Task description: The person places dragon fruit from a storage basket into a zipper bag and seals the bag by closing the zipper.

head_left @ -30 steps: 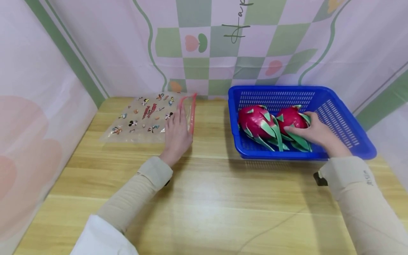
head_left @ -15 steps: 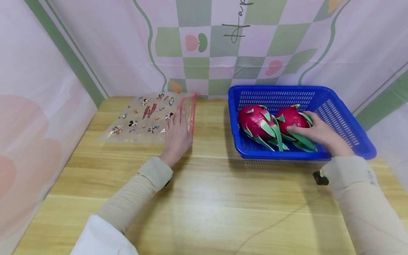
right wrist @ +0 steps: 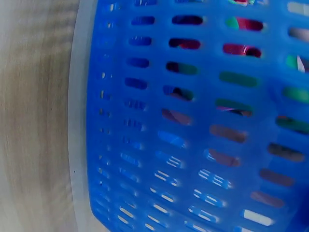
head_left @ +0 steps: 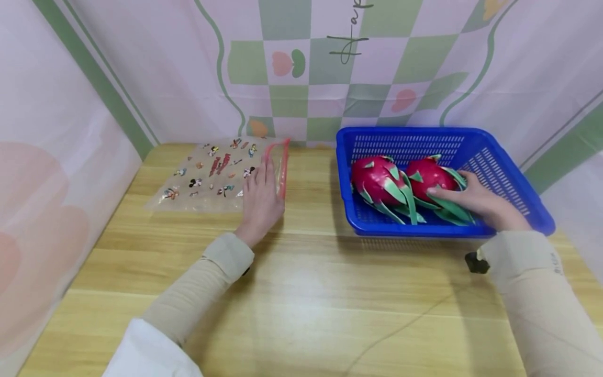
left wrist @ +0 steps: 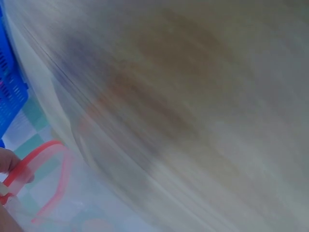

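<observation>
On the table's left side lies a clear zip bag [head_left: 212, 178] printed with cartoon figures and edged in red. My left hand [head_left: 264, 201] is at its red-edged mouth; in the left wrist view the fingers [left wrist: 7, 160] pinch the red rim, which bows up into a loop. Two dragon fruits lie side by side in a blue basket [head_left: 414, 230]. The right-hand dragon fruit [head_left: 428, 177] is held by my right hand [head_left: 485, 204], thumb on its green leaves and fingers partly hidden behind. Touching it is the left dragon fruit [head_left: 374, 178]. The right wrist view shows mostly slotted basket wall.
The wooden table [head_left: 301, 293] reaches up to a patterned cloth backdrop [head_left: 330, 63]. Basket walls rise around both fruits. Bare wood separates the bag from the basket.
My right hand has shifted a little to the right and toward me, and the leaves of the fruit it holds have moved with it. The left hand and bag look the same.
</observation>
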`<state>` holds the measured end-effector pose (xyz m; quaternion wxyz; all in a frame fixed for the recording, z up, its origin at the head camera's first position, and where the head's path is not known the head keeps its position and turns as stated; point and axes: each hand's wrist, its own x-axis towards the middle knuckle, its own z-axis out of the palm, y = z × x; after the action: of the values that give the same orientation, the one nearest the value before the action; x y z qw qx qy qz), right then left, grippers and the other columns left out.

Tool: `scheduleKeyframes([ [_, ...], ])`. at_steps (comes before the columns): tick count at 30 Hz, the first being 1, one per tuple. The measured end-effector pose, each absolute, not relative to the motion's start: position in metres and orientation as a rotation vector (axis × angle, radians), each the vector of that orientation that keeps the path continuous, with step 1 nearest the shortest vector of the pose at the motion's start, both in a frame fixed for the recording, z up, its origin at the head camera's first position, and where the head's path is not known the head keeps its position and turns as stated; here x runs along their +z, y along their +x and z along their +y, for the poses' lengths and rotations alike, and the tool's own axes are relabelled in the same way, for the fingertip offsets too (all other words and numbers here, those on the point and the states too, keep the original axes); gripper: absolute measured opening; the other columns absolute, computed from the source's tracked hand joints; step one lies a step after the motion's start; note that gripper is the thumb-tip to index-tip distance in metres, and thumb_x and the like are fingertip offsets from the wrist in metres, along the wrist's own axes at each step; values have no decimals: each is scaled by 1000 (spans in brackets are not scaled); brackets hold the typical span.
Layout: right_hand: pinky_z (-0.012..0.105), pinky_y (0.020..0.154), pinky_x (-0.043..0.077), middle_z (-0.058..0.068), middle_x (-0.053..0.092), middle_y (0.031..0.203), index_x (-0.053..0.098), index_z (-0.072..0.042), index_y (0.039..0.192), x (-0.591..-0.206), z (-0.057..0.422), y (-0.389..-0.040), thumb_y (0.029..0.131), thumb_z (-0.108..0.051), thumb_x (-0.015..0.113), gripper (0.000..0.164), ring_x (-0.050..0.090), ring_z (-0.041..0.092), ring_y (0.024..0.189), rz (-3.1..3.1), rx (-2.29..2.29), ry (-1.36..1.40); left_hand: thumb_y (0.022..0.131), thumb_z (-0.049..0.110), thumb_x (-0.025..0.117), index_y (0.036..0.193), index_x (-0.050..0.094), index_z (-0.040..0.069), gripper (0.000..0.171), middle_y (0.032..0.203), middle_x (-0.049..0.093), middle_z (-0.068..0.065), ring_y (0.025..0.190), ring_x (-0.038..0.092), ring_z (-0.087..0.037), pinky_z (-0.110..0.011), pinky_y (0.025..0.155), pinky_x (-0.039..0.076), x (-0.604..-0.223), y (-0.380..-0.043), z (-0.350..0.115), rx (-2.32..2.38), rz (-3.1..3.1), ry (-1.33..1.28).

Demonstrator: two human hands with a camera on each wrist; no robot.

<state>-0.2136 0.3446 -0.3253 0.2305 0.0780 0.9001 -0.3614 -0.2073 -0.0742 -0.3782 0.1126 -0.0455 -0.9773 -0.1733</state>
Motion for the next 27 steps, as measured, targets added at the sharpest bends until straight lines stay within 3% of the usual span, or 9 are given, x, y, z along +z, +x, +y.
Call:
scheduleKeyframes([
  [9, 69, 112, 17, 42, -14, 148, -35, 0, 141, -327, 345, -215, 91, -60, 43, 111, 6, 56, 135, 2408, -1066, 245, 80, 10, 65, 153, 13, 3, 89, 160, 18, -13, 138, 33, -37, -50, 117, 26, -378, -207, -76, -523, -2857, -146],
  [17, 68, 110, 20, 38, -7, 152, -24, 0, 147, -327, 348, -212, 93, -56, 44, 104, 11, 54, 137, 2494, -1102, 217, 82, 11, 64, 153, 12, 3, 88, 161, 15, -13, 139, 31, -37, -50, 118, 24, -377, -206, -78, -538, -2870, -172],
  [27, 71, 104, 28, 43, 6, 148, -15, 2, 149, -331, 343, -213, 91, -54, 51, 104, 22, 58, 130, 2675, -1030, 241, 82, 15, 66, 152, 16, 5, 87, 157, 26, -15, 137, 34, -37, -51, 117, 26, -374, -203, -81, -524, -2871, -168],
])
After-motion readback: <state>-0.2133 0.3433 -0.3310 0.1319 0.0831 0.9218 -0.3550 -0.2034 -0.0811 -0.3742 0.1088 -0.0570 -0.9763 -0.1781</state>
